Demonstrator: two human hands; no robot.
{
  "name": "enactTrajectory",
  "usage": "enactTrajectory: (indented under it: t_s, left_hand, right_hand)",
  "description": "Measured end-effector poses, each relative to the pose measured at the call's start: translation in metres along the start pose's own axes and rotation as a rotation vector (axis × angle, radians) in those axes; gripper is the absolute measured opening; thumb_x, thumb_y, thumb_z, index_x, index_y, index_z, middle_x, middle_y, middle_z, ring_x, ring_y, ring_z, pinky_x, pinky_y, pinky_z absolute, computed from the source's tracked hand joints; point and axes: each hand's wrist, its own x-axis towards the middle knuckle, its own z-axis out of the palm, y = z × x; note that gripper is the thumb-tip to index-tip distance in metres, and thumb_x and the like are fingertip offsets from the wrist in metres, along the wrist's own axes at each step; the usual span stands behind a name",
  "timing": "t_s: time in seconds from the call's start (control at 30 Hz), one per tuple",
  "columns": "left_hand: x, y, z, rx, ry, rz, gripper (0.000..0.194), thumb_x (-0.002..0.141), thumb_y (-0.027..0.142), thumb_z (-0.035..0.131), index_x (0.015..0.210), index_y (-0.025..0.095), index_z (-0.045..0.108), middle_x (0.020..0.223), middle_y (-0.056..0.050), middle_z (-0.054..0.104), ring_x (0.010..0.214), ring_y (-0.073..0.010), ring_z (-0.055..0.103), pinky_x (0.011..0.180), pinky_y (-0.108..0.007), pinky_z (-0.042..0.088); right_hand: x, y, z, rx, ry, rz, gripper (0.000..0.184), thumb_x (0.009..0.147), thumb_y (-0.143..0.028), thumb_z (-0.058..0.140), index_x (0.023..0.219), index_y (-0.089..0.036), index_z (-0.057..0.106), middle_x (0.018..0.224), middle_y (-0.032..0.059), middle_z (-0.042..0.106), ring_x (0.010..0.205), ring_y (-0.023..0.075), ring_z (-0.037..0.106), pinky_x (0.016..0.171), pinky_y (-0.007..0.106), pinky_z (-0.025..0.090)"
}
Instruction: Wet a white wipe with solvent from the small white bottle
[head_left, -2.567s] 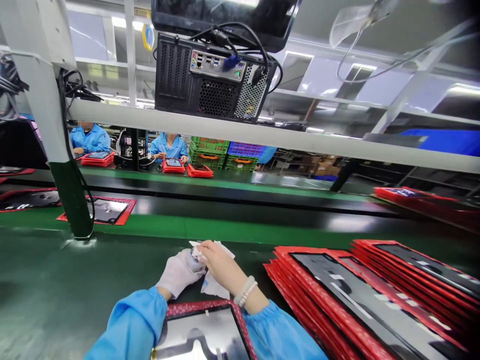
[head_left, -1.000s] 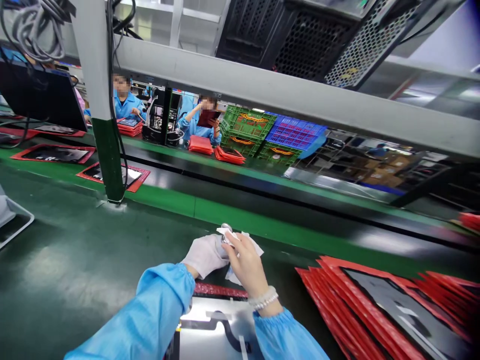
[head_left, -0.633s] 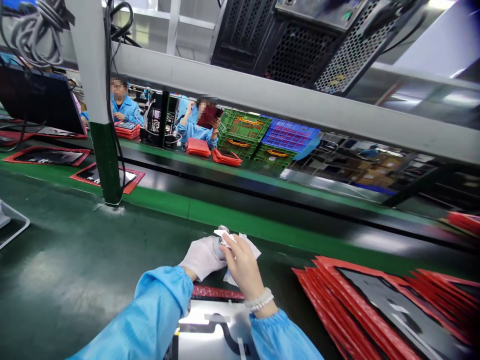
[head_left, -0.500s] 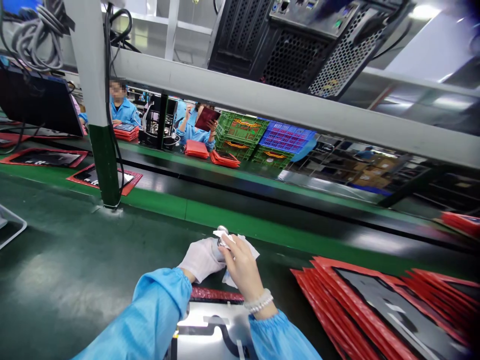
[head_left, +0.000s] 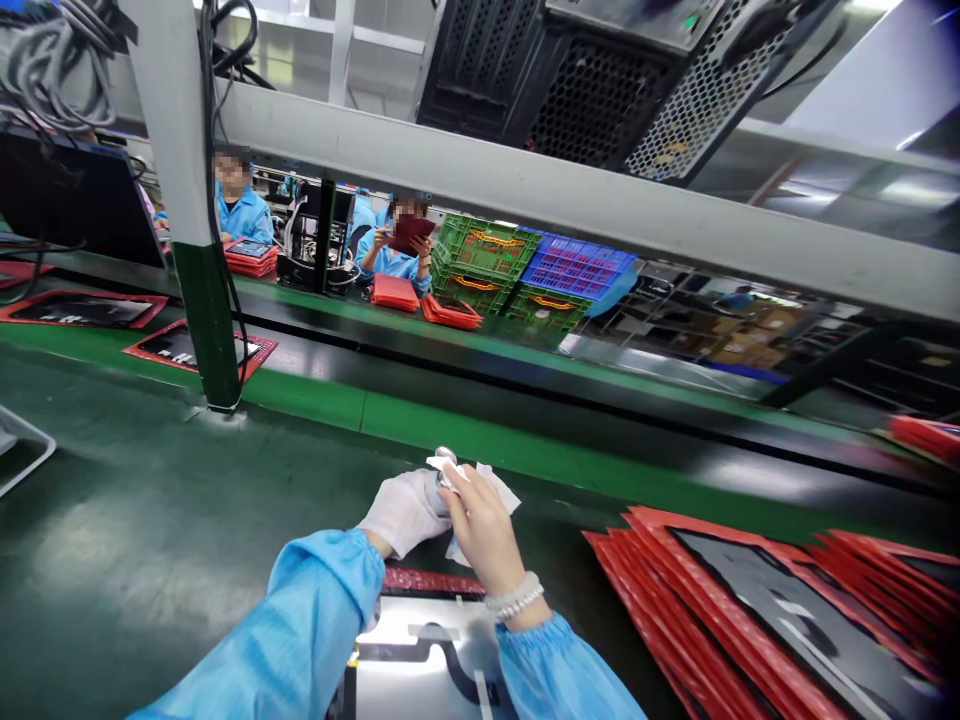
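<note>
My left hand (head_left: 405,512), in a white glove, is closed around a small bottle with a shiny metal top (head_left: 445,462). My bare right hand (head_left: 480,520), with a bead bracelet at the wrist, pinches a white wipe (head_left: 495,492) against that metal top. Both hands hover over the green bench mat, just beyond a red-rimmed tray with a shiny metal panel (head_left: 420,650) that lies below my wrists.
Several overlapping red trays with dark panels (head_left: 757,610) lie at the right. A grey-green post (head_left: 199,300) stands at the left, a conveyor (head_left: 525,400) runs behind, and a computer case (head_left: 600,70) hangs overhead. Two people in blue coats (head_left: 244,215) work across the line beside green crates (head_left: 480,255).
My hands stay together on the bottle and wipe. The view has tilted down and left since the oldest frame; a person opposite has lifted a red tray.
</note>
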Motion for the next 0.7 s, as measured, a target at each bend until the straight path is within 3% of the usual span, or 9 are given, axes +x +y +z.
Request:
enactTrajectory:
  t_s: [0.7]
  left_hand:
    - [0.0009,0.0016,-0.0036,-0.050,-0.045,-0.026,0.038,0.085,0.043,0.046,0.113,0.018,0.052,0.106,-0.006,0.061,0.095,-0.0189,0.058,0.080,-0.040,0.049]
  right_hand:
    - [0.0035,0.0060,-0.0046,0.062,-0.049,-0.051,0.033,0.090,-0.031,0.043,0.117,-0.016,0.056,0.112,0.0150,0.060,0.104,0.0269,0.055,0.087,0.045,0.047]
